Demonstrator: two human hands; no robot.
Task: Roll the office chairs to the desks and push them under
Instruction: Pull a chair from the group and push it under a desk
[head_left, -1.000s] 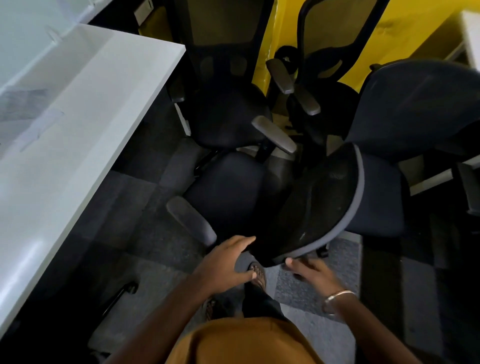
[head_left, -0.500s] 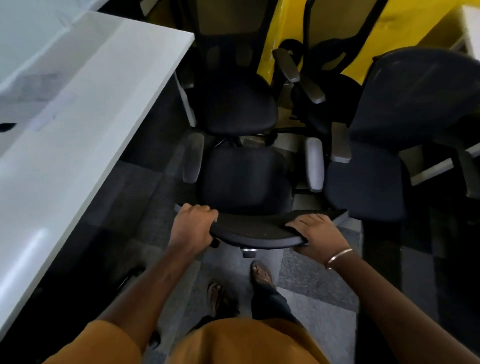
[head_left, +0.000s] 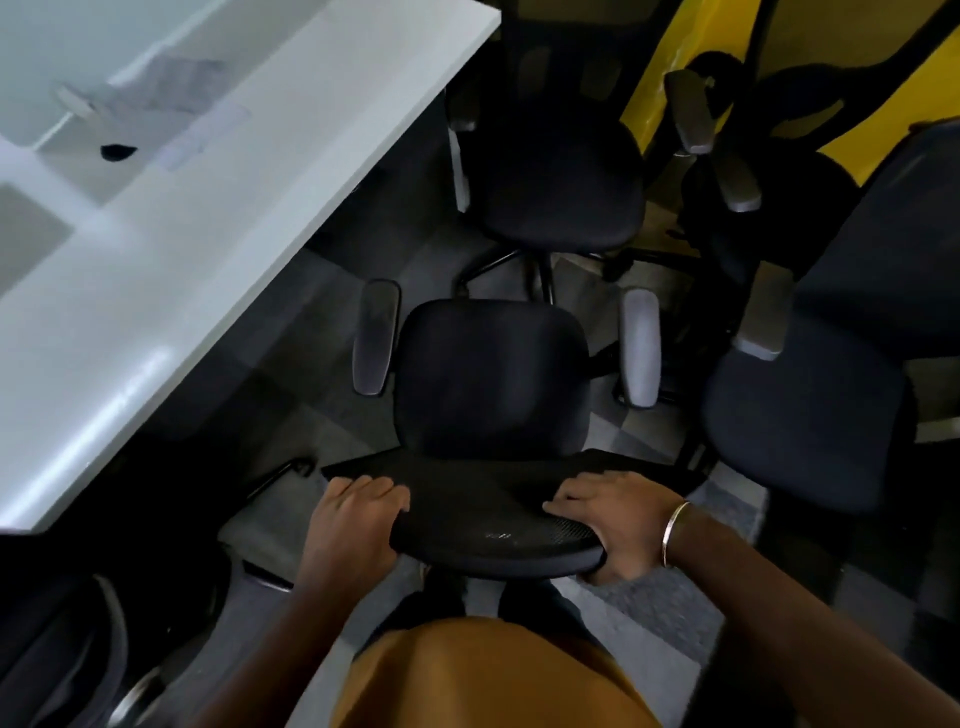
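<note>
A black office chair (head_left: 493, 374) with grey armrests stands right in front of me, its seat facing away from me. My left hand (head_left: 353, 525) grips the left end of its mesh backrest (head_left: 488, 514) and my right hand (head_left: 618, 525) grips the right end. The white desk (head_left: 171, 249) runs along the left, its edge a short way from the chair's left armrest.
A second black chair (head_left: 561, 192) stands beyond the held one, near the desk's far corner. Two more chairs crowd the right, one (head_left: 810, 415) close beside the held chair, another (head_left: 769, 208) against the yellow wall (head_left: 883, 130). Another chair's back (head_left: 78, 649) shows at bottom left.
The chair has swung round so its backrest faces me. Both hands have gone from reaching for the backrest to gripping its two ends, and the chair now sits closer to me.
</note>
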